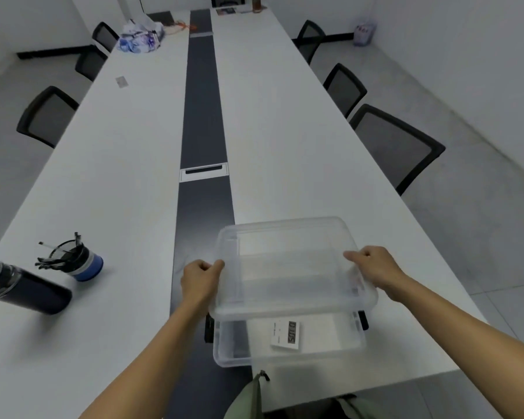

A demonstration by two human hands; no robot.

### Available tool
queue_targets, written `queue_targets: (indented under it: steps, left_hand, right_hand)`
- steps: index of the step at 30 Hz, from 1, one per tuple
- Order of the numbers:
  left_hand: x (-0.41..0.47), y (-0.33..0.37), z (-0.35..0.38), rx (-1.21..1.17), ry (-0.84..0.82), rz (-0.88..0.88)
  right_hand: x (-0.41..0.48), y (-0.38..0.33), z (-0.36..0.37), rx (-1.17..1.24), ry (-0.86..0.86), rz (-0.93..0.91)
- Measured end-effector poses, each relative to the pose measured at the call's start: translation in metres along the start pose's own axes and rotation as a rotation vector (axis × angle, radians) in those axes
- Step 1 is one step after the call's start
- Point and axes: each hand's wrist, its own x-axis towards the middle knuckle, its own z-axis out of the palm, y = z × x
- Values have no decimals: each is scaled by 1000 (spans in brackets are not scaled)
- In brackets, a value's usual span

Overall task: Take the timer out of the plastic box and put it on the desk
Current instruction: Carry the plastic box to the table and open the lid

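Obstructions: a lid [291,267] was held over the plastic box [233,355], covering most of its opening. The left hand [201,276] gripped the lid's left edge with curled fingers; the right hand [372,267] pinched its right edge. The timer's position could not be told; only a white label [286,334] showed inside.

To the left stood a dark bottle [28,287] and a pen cup [79,261], well apart from the box.

The box sat at the near end of a long white desk [118,176] with 1 dark strip [203,116] down its middle, mesh chairs [397,146] along both sides, and white walls around.
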Motion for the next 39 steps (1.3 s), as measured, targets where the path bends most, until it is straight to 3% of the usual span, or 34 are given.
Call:
queue_targets:
  steps: [2,6,9,11,14,21,25,29,33,39]
  left_hand:
    - [14,22,3,-176,-76,-71]
    - [41,50,16,-356,-70,-138]
    - [52,34,32,-13,7,-27]
    - [49,10,41,308,-49,16]
    - [41,-21,50,533,-161,45]
    - [38,-31,55,659,-33,122]
    - [38,-35,57,696,3,140]
    - [40,-40,56,593,-1,148]
    - [39,-40,56,579,-22,132]
    - [38,-39,54,568,-41,135]
  right_hand:
    - [5,-24,-9,351,-113,90]
    - [39,-61,-22,504,-107,86]
    - [86,-73,-17,540,-87,104]
    - [113,-77,-7,540,-75,126]
    - [148,-80,16,516,-84,153]
    - [198,-63,66,309,-141,160]
    - [212,-44,78,-164,-71,104]
    - [218,-31,82,-425,-134,87]
    - [215,-21,82,-496,-141,82]
    - [186,-26,74,-406,-120,67]
